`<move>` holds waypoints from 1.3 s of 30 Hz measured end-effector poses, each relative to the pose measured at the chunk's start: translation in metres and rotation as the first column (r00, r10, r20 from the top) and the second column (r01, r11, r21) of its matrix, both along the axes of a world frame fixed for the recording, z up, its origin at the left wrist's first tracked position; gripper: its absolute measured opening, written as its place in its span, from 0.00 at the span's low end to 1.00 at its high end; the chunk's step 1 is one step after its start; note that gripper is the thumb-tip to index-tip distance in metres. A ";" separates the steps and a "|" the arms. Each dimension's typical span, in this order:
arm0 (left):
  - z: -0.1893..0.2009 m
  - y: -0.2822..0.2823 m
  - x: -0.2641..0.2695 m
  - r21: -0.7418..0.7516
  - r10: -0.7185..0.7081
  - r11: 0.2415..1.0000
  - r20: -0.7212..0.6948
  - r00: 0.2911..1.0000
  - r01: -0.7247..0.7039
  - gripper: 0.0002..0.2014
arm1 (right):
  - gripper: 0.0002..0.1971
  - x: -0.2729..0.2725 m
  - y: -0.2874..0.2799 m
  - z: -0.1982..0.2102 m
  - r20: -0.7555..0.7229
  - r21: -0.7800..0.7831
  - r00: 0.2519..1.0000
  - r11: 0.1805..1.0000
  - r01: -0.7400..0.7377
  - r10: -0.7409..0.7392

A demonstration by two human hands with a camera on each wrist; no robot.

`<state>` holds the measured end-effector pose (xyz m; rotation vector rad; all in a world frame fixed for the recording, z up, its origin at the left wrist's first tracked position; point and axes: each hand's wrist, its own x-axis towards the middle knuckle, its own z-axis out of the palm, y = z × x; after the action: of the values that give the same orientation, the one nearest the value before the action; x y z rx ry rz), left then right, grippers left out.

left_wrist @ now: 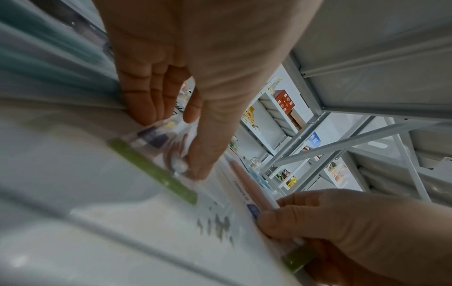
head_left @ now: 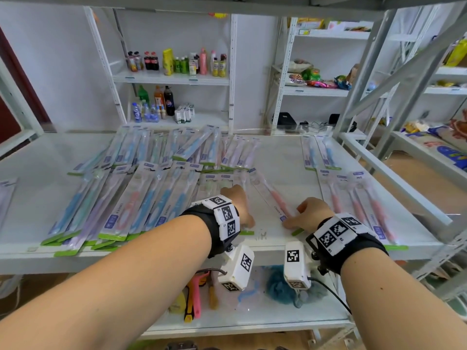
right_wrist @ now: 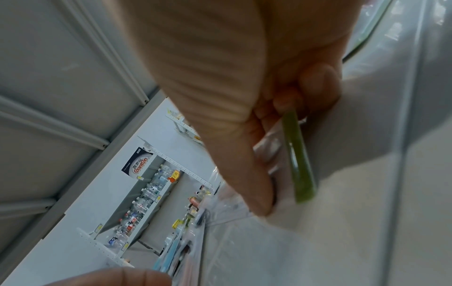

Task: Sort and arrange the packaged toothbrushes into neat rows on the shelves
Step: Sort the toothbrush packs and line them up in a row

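Fingers (left_wrist: 276, 216) of the right hand (head_left: 312, 212) are pinching the green-edged lower end of a light, slippery, flexible clear-plastic pink toothbrush pack (head_left: 271, 195) lying centre-frame on the white shelf (head_left: 278, 157), while the left hand (head_left: 237, 198) is pressing relaxed fingers onto a neighbouring pack (left_wrist: 156, 154).

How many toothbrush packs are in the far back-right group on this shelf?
2, side by side: the left clear-packaged blue-handled toothbrush and the right clear-packaged blue-handled toothbrush, both behind the row of pink-handled toothbrush packs. Another could be hidden underneath.
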<state>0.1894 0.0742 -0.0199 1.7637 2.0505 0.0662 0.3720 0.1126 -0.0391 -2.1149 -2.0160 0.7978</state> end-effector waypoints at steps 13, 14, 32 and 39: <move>0.002 0.000 0.002 -0.095 0.008 0.996 0.059 0.998 -0.002 0.16 | 0.13 0.007 -0.009 0.006 -0.088 0.024 0.996 0.999 -0.025 0.027; 0.001 -0.001 0.002 -0.097 0.017 0.995 0.088 0.996 -0.008 0.16 | 0.12 0.007 -0.011 0.006 -0.108 0.032 0.994 0.999 -0.017 0.020; 0.020 -0.037 -0.026 -0.302 0.385 0.907 0.876 0.291 -0.294 0.10 | 0.06 -0.007 -0.020 0.012 -0.820 -0.096 0.529 0.964 0.248 -0.218; 0.024 -0.048 -0.086 -0.186 0.284 0.856 0.949 0.139 -0.482 0.09 | 0.03 -0.092 -0.027 0.035 -0.917 -0.046 0.388 0.991 0.125 -0.091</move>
<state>0.1030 0.0261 0.0043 0.6910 1.3836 1.2261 0.2797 0.0854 -0.0043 -1.1887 -1.1958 1.4606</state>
